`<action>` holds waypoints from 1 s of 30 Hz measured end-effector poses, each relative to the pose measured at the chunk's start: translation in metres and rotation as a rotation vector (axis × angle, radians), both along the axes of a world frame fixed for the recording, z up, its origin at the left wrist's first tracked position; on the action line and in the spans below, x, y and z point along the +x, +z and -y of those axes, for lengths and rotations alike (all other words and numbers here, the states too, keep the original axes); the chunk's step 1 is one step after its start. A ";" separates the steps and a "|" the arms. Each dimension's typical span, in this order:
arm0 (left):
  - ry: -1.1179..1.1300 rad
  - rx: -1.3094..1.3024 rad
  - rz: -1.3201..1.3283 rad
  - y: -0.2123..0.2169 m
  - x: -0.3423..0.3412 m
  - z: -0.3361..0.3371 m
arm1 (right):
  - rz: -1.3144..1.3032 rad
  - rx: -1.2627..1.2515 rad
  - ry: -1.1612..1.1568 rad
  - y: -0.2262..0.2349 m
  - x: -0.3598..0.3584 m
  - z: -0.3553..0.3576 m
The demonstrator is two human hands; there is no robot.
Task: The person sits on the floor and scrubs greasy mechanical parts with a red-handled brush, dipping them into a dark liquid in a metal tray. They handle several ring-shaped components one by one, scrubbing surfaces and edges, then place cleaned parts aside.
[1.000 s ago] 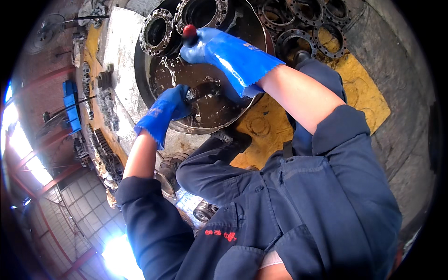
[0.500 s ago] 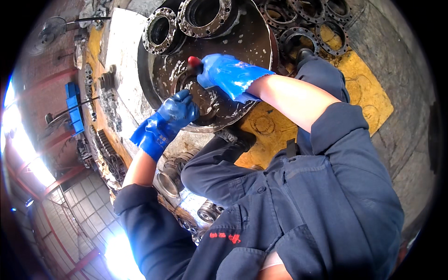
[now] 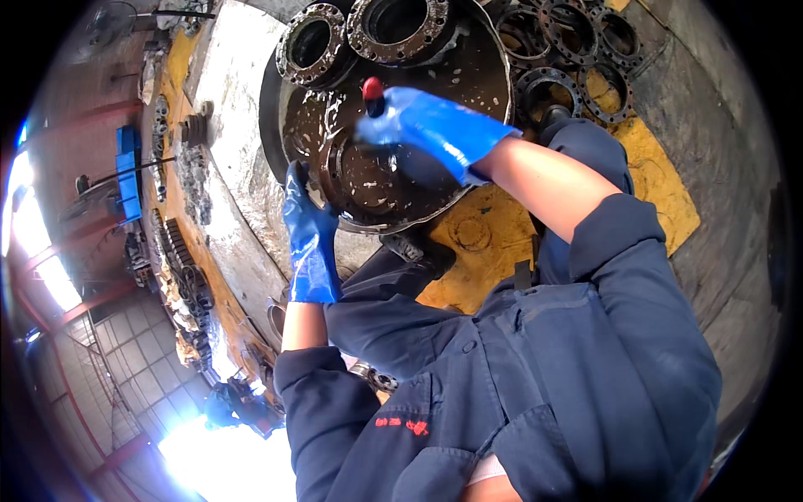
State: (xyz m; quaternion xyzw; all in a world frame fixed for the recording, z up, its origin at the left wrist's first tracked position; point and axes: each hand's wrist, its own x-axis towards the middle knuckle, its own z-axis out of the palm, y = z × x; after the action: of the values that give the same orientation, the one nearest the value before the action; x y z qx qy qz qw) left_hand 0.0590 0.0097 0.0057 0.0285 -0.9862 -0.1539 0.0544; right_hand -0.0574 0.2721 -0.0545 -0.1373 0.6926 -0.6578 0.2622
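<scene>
A round metal tub [image 3: 504,71] holds dark, wet liquid with pale flecks. Inside it a flanged metal ring [image 3: 330,171] lies partly under the liquid. Over this ring, my blue-gloved right hand [image 3: 401,121] is closed around a tool's red-and-black handle [image 3: 373,94]; the working end is hidden and the hand is blurred. My left hand [image 3: 308,217], also in a blue glove, lies across the tub's near-left rim. Its fingers are stretched out and apart from the thumb, beside the ring. Whether the fingertips touch the ring, I cannot tell.
Two flanged rings [image 3: 311,46] [image 3: 397,29] rest at the tub's far edge. Several dark flanges [image 3: 548,92] lie to the right, by a yellow floor plate [image 3: 657,180]. Leftward are rows of metal parts [image 3: 180,251] and a blue object [image 3: 127,171].
My left hand has opened from a closed shape and turned upright at the rim, shifting left. My right hand has moved slightly right with the handle. The view has shifted a little.
</scene>
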 end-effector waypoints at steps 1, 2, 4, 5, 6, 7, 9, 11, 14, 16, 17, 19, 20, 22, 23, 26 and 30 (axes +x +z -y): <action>0.137 0.226 -0.018 -0.029 0.015 0.038 | 0.045 -0.103 0.042 0.008 -0.001 0.009; 0.279 0.567 0.056 -0.049 0.017 0.047 | 0.081 -0.169 0.055 0.011 -0.004 0.008; 0.734 1.209 0.231 -0.043 0.013 0.040 | 0.113 -0.245 0.056 0.012 -0.011 0.010; 0.727 1.813 0.257 -0.049 0.013 0.047 | 0.116 -0.275 0.054 0.013 -0.012 0.011; 0.651 1.898 0.325 -0.044 0.012 0.046 | 0.116 -0.295 0.056 0.014 -0.009 0.011; 0.580 1.983 0.388 -0.036 0.014 0.041 | 0.109 -0.311 0.069 0.014 -0.004 0.014; 0.632 1.889 0.375 -0.040 0.016 0.042 | 0.085 -0.321 0.120 0.018 0.017 0.026; 0.705 1.804 0.305 -0.051 0.015 0.050 | 0.036 -0.299 0.180 0.022 0.045 0.042; 0.758 1.669 0.152 -0.044 0.013 0.031 | -0.189 -0.247 0.220 0.035 0.082 0.054; 0.662 1.656 0.133 -0.048 0.004 0.031 | -0.309 -0.135 0.262 0.053 0.091 0.053; 0.550 1.615 0.086 -0.033 0.001 0.010 | -0.340 -0.133 0.226 0.052 0.085 0.054; 0.478 1.678 0.126 -0.043 0.000 0.022 | -0.393 -0.142 0.203 0.053 0.073 0.071; 0.570 1.898 0.248 -0.056 -0.005 0.037 | -0.258 -0.132 0.202 0.058 0.060 0.083; 0.419 1.901 0.181 -0.092 -0.003 0.062 | -0.251 -0.056 0.111 0.052 0.036 0.093; 0.343 1.836 0.140 -0.105 -0.009 0.064 | -0.255 -0.074 0.022 0.039 0.022 0.097; 0.604 1.732 0.093 -0.083 -0.009 0.041 | 0.121 0.253 -0.122 0.016 -0.010 0.099; 0.756 1.757 0.151 -0.077 -0.013 0.038 | -0.071 0.384 -0.207 -0.012 0.000 0.063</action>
State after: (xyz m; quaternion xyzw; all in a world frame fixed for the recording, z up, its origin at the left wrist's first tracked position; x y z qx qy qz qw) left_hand 0.0455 -0.0282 -0.0716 0.3854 -0.4450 -0.8083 -0.0041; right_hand -0.0573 0.2093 -0.0666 -0.0360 0.8243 -0.5321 0.1901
